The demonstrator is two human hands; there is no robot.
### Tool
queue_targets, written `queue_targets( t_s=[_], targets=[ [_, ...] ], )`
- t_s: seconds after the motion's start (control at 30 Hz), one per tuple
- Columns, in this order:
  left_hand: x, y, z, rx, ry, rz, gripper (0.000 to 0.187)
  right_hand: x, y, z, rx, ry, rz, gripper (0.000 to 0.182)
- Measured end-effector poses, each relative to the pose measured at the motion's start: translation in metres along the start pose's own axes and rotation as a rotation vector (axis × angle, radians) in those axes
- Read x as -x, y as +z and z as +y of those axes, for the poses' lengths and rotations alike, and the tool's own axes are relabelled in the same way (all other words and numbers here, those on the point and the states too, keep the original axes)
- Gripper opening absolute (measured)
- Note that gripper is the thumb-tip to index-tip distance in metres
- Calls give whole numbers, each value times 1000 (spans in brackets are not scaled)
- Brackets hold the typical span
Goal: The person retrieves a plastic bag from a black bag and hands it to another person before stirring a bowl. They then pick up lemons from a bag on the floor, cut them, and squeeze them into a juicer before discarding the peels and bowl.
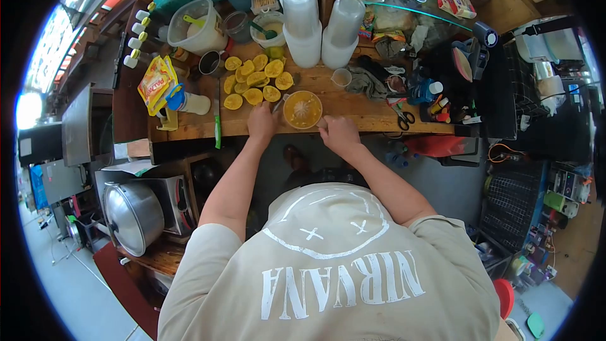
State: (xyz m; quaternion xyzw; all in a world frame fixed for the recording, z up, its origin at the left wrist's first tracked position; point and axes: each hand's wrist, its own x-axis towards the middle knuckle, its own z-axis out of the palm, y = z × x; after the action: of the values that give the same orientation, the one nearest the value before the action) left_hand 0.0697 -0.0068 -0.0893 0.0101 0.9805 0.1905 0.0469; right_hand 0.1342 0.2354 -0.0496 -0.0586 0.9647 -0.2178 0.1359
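A round juicer (302, 110) with a ribbed cone, orange juice and pulp sits at the front edge of the wooden counter. My right hand (341, 134) is closed at its lower right rim, on what looks like its handle. Just left of the juicer, my left hand (261, 123) is closed around a slim greyish thing too small to make out. Several squeezed citrus halves (253, 96) lie behind my left hand. A green-handled knife (217, 122) lies further left, and a small clear cup (341, 77) stands behind the juicer on the right.
Stacked plastic cups (302, 25) stand at the back beside a white tub (197, 25). At left are a yellow packet (157, 85) and a white bottle (194, 103). Scissors (404, 117), a dark cloth (366, 82) and small bottles lie at right.
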Motion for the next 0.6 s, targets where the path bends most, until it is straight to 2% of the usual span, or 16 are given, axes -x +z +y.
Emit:
queue_targets(
  t_s=[0.03,0.07,0.13,0.27,0.33,0.37,0.47,0.53,0.6],
  targets=[
    [0,10,-3,89,1,91,18,0,3,3,-13,-19,39,24],
    [-2,19,-7,100,-4,89,18,0,5,6,-26,-41,78,23],
    [-11,24,-9,61,15,-23,19,2,3,6,-28,-41,85,23],
    [-16,26,-8,-35,-22,-90,18,4,-1,2,-91,-10,105,24],
    [-17,35,-12,-145,106,-37,15,6,-4,0,-104,5,90,24],
    [-19,37,-15,-143,107,-37,15,7,-6,0,-118,20,77,25],
    [-21,32,-15,-119,182,-80,14,12,-12,1,-165,15,81,28],
    [-20,14,-7,42,70,-140,15,15,-11,4,-176,13,89,30],
    [-18,-8,3,18,99,-180,17,19,-8,11,-188,10,96,32]
  ],
)
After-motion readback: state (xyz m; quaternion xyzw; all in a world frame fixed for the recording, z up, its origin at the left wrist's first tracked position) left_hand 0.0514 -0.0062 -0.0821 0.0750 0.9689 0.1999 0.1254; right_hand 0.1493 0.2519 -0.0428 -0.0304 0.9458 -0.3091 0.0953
